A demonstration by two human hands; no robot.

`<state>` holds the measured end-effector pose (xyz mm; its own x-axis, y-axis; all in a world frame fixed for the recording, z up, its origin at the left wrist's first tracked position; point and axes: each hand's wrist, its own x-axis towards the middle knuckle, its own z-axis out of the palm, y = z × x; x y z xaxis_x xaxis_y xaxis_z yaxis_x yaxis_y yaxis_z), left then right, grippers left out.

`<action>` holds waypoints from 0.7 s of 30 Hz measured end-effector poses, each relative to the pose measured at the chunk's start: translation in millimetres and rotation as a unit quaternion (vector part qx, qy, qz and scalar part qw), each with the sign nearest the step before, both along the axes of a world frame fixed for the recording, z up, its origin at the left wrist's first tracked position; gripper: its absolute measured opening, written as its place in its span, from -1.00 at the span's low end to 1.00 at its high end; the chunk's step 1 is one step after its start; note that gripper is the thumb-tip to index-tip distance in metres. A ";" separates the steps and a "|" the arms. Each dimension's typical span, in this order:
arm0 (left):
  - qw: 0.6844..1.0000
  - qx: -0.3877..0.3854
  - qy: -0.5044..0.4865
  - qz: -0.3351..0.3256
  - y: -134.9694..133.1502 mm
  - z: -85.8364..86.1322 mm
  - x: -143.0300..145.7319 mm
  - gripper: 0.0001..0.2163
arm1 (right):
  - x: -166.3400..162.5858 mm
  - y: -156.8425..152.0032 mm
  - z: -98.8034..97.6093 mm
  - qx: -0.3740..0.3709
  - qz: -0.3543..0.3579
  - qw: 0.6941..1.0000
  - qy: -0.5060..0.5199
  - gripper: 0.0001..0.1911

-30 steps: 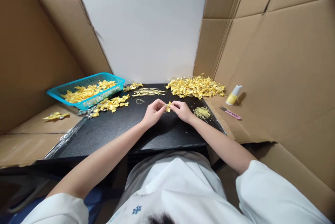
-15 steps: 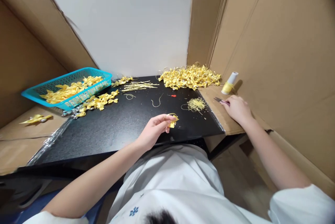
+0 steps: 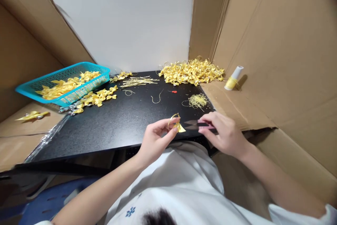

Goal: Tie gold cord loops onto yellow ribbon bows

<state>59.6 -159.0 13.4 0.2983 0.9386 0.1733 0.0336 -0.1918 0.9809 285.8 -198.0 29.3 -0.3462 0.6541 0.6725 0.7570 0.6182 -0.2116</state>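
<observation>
Between the thumb and fingers of my left hand point(image 3: 159, 135) is a yellow ribbon bow point(image 3: 180, 127), with a loop of yellow cord standing up from it. My right hand point(image 3: 223, 132) is closed around pink-handled thread snips point(image 3: 204, 125). Their blades point left at the bow, a small distance from it, and look slightly blurred. Both hands are over the front edge of the black table point(image 3: 105, 130). A tangle of thin yellow thread point(image 3: 198, 101) lies just beyond the snips.
A large heap of yellow bows point(image 3: 192, 72) lies at the back. At left stands a blue basket point(image 3: 63, 100) of bows, with more bows point(image 3: 97, 97) beside it. Cut cords point(image 3: 139, 81), a red-headed needle point(image 3: 174, 92) and a thread cone point(image 3: 234, 77) lie farther back. Cardboard walls flank the table.
My right hand has picked the snips up off the cardboard at right and brought them left, close to the bow. My left hand has turned the bow slightly, so its cord loop shows.
</observation>
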 end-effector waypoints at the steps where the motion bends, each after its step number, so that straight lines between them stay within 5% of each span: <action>1: 1.000 0.013 0.004 0.004 -1.8 0.8 0.1 -0.72 | -7.2 -2.5 0.5 0.020 0.005 1.000 -0.020 -0.87; 21: 0.997 0.070 0.013 0.012 -9.8 3.3 -2.3 -0.77 | -16.3 4.8 -16.1 0.068 -0.014 0.997 -0.039 -0.85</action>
<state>57.4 -168.8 16.7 0.2814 0.9132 0.2947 0.0656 -0.3246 0.9436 269.5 -193.1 13.2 -0.3845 0.5680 0.7277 0.7846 0.6164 -0.0666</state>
